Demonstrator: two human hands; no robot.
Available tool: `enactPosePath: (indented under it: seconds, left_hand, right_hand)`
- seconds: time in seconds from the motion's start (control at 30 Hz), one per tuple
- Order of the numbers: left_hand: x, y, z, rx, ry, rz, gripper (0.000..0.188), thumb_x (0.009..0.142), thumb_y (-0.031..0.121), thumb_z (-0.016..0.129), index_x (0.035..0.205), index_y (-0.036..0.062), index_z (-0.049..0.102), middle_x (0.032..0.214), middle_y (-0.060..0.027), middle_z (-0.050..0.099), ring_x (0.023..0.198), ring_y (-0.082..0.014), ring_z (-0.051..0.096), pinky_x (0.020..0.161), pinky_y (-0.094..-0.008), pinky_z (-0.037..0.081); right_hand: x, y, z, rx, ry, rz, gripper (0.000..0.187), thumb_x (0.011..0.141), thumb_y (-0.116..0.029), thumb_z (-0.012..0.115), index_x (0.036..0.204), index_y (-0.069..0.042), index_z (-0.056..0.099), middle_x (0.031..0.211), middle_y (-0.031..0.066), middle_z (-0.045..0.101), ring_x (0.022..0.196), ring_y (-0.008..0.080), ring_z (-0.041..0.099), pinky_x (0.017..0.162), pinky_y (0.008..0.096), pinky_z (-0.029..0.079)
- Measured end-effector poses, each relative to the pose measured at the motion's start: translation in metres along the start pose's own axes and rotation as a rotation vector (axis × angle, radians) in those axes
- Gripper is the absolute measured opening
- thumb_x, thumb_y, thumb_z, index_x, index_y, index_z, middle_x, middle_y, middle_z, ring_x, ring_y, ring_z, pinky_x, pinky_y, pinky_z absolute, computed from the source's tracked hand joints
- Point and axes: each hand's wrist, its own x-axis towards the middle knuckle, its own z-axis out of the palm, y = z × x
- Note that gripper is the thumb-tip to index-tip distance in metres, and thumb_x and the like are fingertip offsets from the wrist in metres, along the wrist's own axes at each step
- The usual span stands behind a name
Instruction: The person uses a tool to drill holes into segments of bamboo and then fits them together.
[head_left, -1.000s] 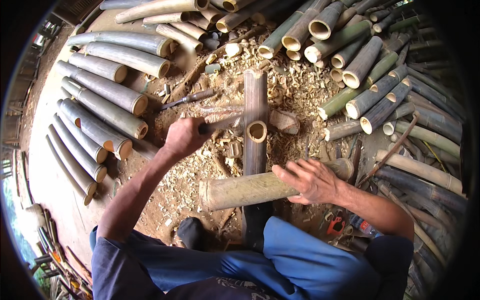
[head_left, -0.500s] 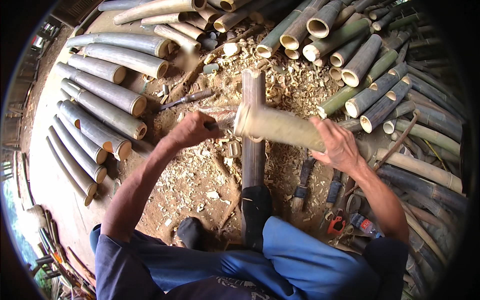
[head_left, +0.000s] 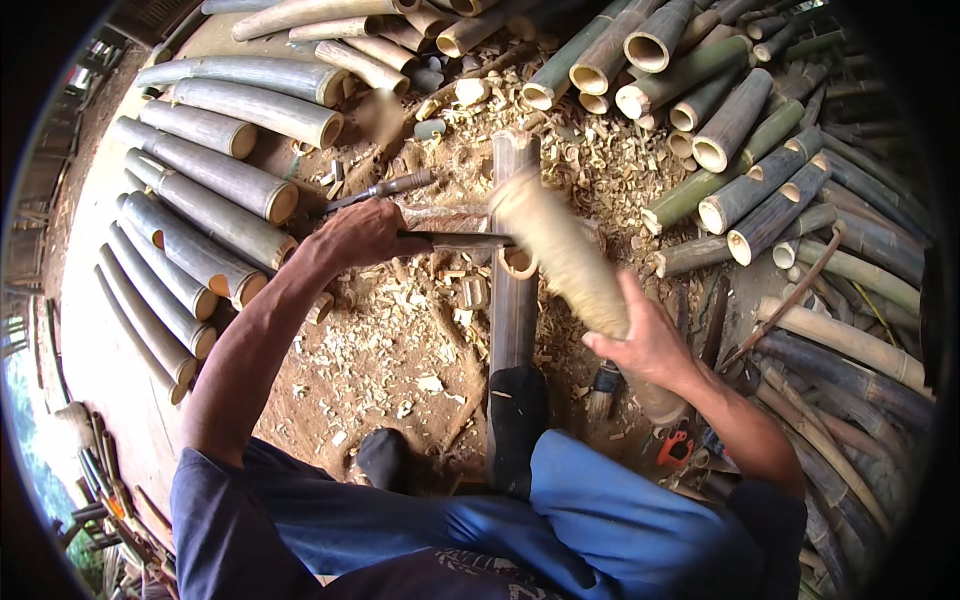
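Observation:
My left hand (head_left: 362, 236) is closed around a chisel (head_left: 455, 239), its dark metal blade pointing right to a bamboo tube (head_left: 512, 335). Where the blade ends, a round pale-edged cut (head_left: 517, 263) shows in the tube's upper side. The tube lies lengthwise in front of me, with my dark-socked foot (head_left: 517, 400) pressed on its near part. My right hand (head_left: 648, 335) grips the lower end of a pale, thick mallet (head_left: 562, 255), smeared by motion. The mallet slants up to the left, and its head overlaps the tube and hides part of it.
Cut bamboo tubes (head_left: 215, 170) lie in a row on the left, and more bamboo (head_left: 730, 130) is piled at the right. Shavings (head_left: 400, 370) cover the ground. A wooden-handled tool (head_left: 385, 188) lies beyond my left hand. A brush-like tool (head_left: 602, 390) and a red-orange object (head_left: 677, 447) lie near my right leg.
My right hand has come nearer and slightly left, and the mallet has swung from almost level to a steep slant. My left hand has shifted left; the chisel blade now shows at the tube.

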Motion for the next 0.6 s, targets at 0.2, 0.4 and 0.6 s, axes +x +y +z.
enactPosePath:
  seconds: [0.2,0.4,0.6]
  left_hand:
    - [-0.024,-0.013,0.026,0.297,0.200,0.287,0.050,0.098,0.052,0.061,0.068,0.0123,0.060,0.053,0.0004,0.054,0.041,-0.0103,0.046,0.036,-0.0323,0.040]
    - [0.012,-0.044,0.017,0.192,0.645,-0.056,0.033,0.103,0.040,0.056,0.090,0.0104,0.062,0.066,-0.0016,0.059,0.045,-0.0137,0.047,0.038,-0.0356,0.041]
    - [0.058,-0.077,0.006,0.184,0.686,-0.206,0.044,0.088,0.037,0.072,0.117,0.0086,0.054,0.104,-0.0158,0.064,0.099,-0.0357,0.065,0.085,-0.0467,0.052]
  right_hand:
    - [-0.002,-0.002,0.002,-0.104,0.091,-0.109,0.074,0.076,-0.020,0.080,0.136,0.001,0.041,0.106,0.0211,0.067,0.087,0.0341,0.070,0.082,0.0469,0.057]
    - [-0.018,0.040,0.017,0.186,0.270,0.063,0.103,0.076,-0.018,0.087,0.151,0.012,0.022,0.140,0.0289,0.047,0.125,0.0298,0.055,0.100,0.0420,0.051]
    - [-0.054,0.077,0.051,0.103,0.429,0.218,0.094,0.073,-0.020,0.086,0.142,0.010,0.031,0.126,0.0271,0.054,0.118,0.0342,0.057,0.102,0.0415,0.045]
